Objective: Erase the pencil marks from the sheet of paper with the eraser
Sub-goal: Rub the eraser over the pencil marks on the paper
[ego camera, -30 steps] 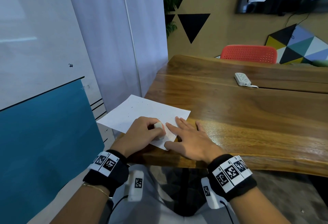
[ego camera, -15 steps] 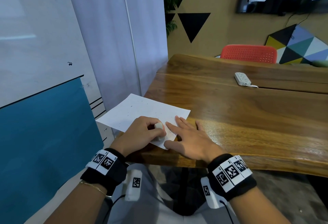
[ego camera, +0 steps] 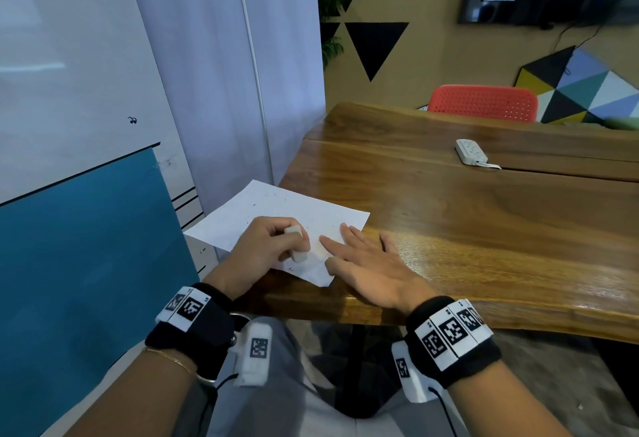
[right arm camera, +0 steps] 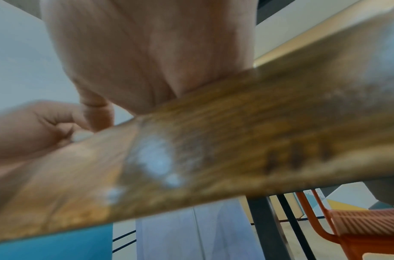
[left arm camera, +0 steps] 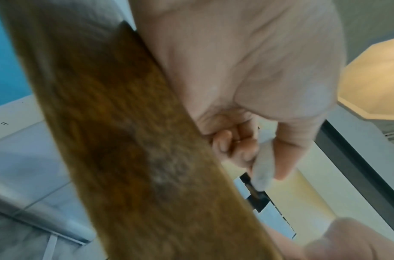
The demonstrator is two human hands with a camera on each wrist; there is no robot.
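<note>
The eraser (ego camera: pixel 296 243) has barely shifted, still pinched in the left hand (ego camera: pixel 268 250) and rubbing; beside it, the right hand (ego camera: pixel 370 269) lies flat, steadying the paper (ego camera: pixel 276 208).

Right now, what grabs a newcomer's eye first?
The two hands at the near table edge: the left hand grips a white eraser on the sheet of paper, which overhangs the wooden table. The right hand lies flat on its near corner. Farther back lies a white power strip.
</note>
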